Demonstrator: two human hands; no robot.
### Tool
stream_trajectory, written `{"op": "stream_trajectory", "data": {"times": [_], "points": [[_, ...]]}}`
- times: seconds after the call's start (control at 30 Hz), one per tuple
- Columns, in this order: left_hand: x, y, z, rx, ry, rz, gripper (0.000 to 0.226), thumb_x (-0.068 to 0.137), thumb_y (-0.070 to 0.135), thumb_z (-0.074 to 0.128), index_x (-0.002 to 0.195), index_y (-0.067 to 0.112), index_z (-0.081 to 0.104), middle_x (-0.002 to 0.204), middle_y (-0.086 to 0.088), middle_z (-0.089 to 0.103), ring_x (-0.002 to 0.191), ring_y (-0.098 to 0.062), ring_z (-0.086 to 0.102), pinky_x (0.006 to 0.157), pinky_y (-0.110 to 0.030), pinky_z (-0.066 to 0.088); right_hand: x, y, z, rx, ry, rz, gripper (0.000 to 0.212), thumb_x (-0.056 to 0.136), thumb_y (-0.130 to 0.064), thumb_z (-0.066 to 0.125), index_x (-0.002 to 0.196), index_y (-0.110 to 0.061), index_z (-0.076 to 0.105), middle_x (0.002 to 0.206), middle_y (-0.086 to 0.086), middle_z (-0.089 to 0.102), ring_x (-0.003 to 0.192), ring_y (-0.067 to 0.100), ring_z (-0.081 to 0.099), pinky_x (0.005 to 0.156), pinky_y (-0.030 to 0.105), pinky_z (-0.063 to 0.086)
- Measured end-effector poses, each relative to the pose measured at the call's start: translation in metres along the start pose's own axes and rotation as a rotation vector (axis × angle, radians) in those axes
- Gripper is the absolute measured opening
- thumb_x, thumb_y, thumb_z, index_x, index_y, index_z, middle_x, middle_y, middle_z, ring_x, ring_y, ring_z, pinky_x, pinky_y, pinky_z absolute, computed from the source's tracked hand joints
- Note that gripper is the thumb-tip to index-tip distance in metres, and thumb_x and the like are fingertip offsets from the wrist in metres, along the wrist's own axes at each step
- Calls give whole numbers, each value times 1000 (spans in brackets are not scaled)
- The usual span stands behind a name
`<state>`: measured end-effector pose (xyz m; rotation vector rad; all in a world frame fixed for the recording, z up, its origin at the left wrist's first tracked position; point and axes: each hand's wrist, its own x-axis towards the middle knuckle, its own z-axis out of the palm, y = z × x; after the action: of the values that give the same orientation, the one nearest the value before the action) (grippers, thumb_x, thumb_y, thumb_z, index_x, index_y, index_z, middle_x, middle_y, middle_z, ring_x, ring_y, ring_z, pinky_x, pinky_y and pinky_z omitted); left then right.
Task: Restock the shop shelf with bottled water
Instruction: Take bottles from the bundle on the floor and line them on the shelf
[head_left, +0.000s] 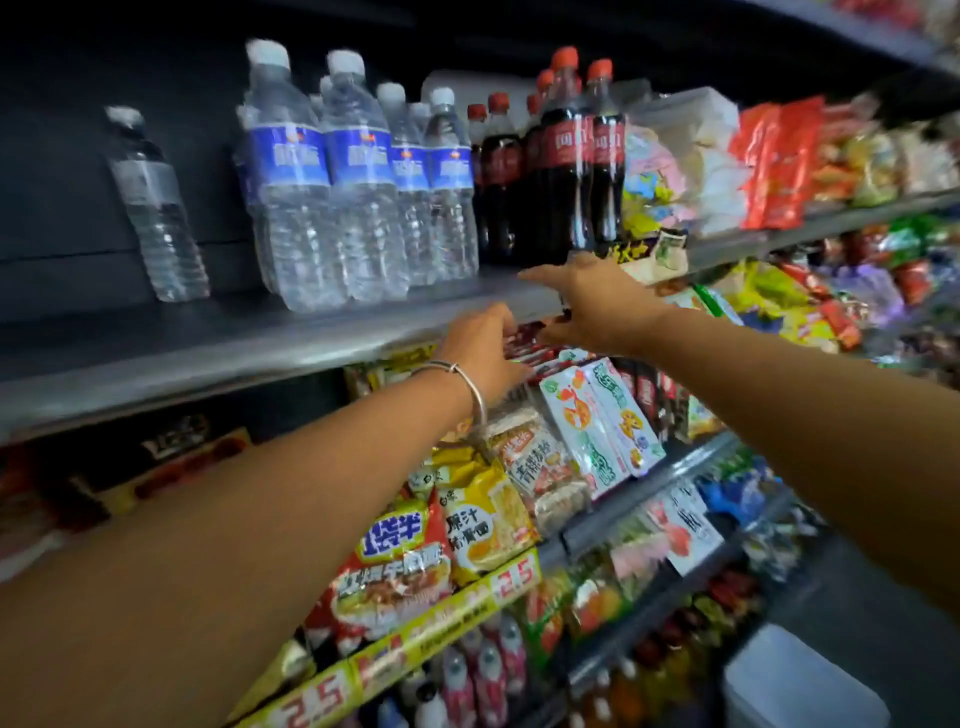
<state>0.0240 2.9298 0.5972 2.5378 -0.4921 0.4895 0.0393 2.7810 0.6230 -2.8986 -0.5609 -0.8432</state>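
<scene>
Several clear water bottles with blue labels (337, 182) stand grouped on the grey metal shelf (208, 353). One plain water bottle (156, 208) stands apart to their left. Both my arms reach forward just in front of the shelf's edge, below and right of the bottles. My left hand (483, 343), with a silver bangle at the wrist, hangs with loosely curled fingers and holds nothing. My right hand (597, 301) is spread, thumb pointing left along the shelf edge, touching no bottle.
Dark cola bottles with red caps (561, 156) stand right of the water, then bagged snacks (774, 166). Noodle packets (478, 514) and other packs fill the shelf below, with yellow price strips (431, 634). Bottled drinks stand on the lowest shelf. The shelf's left part is bare.
</scene>
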Motion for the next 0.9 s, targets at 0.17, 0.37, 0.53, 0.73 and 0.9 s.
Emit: {"op": "stream_trajectory", "data": {"times": [0.17, 0.37, 0.53, 0.73, 0.9], "points": [[-25, -4, 93, 19, -129, 59, 45, 80, 15, 68, 119, 6, 50, 125, -13, 51, 116, -28, 48, 88, -25, 33, -73, 34, 69, -103, -201, 88, 65, 83, -35, 66, 141, -21, 39, 130, 13, 54, 123, 31, 42, 95, 39, 35], [-68, -37, 234, 84, -301, 77, 51, 79, 21, 67, 125, 12, 46, 129, -13, 45, 120, -33, 44, 95, -42, 41, -165, 70, 184, -82, -396, 207, 63, 86, -30, 63, 142, -21, 37, 132, 15, 53, 123, 33, 43, 97, 39, 36], [-122, -75, 362, 71, -423, 103, 50, 79, 16, 64, 124, 11, 46, 128, -12, 46, 120, -31, 44, 95, -42, 38, -255, 89, 302, 1, -524, 317, 54, 86, -23, 61, 137, -17, 45, 128, 14, 55, 120, 33, 46, 95, 39, 37], [-204, -129, 518, 79, -619, 118, 48, 77, 21, 69, 120, 12, 50, 126, -10, 48, 120, -30, 45, 97, -43, 37, -375, 94, 444, 146, -691, 431, 54, 84, -23, 61, 136, -17, 46, 136, 13, 49, 127, 32, 41, 101, 40, 36], [-263, -179, 623, 79, -752, 58, 52, 82, 23, 67, 128, 18, 44, 132, -5, 42, 125, -26, 39, 101, -42, 33, -461, 87, 564, 169, -857, 441, 62, 87, -32, 60, 143, -21, 34, 141, 6, 47, 128, 30, 39, 103, 38, 32]]}}
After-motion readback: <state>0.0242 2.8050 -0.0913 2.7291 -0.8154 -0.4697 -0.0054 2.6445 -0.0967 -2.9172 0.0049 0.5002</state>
